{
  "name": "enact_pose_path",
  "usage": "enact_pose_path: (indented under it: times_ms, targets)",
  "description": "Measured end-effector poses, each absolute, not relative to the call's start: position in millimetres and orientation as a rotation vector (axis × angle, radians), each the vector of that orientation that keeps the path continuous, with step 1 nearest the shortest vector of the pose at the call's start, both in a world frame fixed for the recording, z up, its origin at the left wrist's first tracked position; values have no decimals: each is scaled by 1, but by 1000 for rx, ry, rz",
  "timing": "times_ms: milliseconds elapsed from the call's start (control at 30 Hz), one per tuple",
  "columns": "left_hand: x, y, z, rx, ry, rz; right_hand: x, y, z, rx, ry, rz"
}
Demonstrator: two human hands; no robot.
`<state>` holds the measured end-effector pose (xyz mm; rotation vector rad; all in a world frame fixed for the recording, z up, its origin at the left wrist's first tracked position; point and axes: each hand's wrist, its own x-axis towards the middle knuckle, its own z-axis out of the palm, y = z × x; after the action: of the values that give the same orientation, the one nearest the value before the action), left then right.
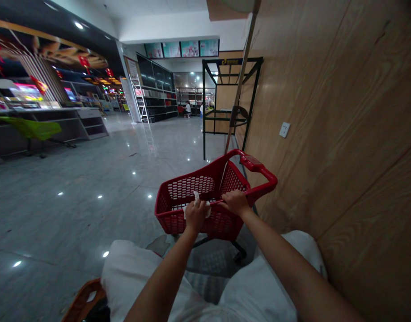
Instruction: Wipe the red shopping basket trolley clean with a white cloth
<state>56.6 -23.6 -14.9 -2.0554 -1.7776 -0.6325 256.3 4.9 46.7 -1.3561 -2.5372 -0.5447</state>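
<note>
A red plastic shopping cart [192,179] stands in front of my knees, its handle toward the wooden wall. My left hand [196,214] is closed around a white cloth or tissue [208,210] and presses it on the near rim of the basket. White ends of it stick out above and beside the fingers. Farther right on the same rim, my right hand [236,201] is wrapped over the edge near the handle end. The basket's slotted walls show, and part of its floor is hidden by my hands.
A wooden wall [326,112] with a socket [284,130] runs along the right. Behind the cart are a dark metal frame [204,112] and a leaning pole [243,67]. An orange container [84,299] sits at lower left. A green cart [34,129] and a ladder [141,100] stand farther off.
</note>
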Motion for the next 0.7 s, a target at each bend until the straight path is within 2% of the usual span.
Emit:
enact_pose_path:
  times_ms: [200, 500, 567, 700]
  targets:
    - [47, -31, -7, -2191, -1662, -542, 260, 4, 45, -1338, -2539, -538]
    - [22, -43, 5, -2300, -1770, -538, 260, -2, 49, -1363, -2554, -523]
    - [33, -41, 10, -2382, -1778, -632, 260, -3, 50, -1376, -2545, -514]
    - [82, -29, 23, -2522, -1677, -1065, 259, -4, 50, -1407, -2535, -497]
